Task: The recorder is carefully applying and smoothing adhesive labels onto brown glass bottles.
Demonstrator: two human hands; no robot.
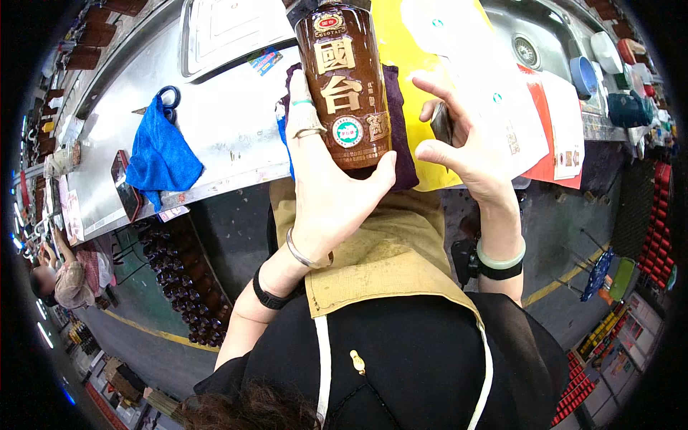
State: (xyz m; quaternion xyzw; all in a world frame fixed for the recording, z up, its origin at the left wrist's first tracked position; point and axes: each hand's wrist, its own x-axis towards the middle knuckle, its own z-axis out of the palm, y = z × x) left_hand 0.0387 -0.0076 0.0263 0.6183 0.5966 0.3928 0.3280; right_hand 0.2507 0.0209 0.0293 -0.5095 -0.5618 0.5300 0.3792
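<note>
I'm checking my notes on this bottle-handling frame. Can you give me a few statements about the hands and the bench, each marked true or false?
1. The left hand grips a brown bottle. True.
2. The right hand is closed around the bottle's neck. False: it is beside the bottle with fingers spread, and something small and dark sits in its palm.
3. A blue cloth lies on the metal bench to the person's left. True.
4. The bottle stands upright on the bench. False: it is lifted in the hand, over a dark purple cloth.
5. A yellow sheet lies behind the bottle. True.
</note>
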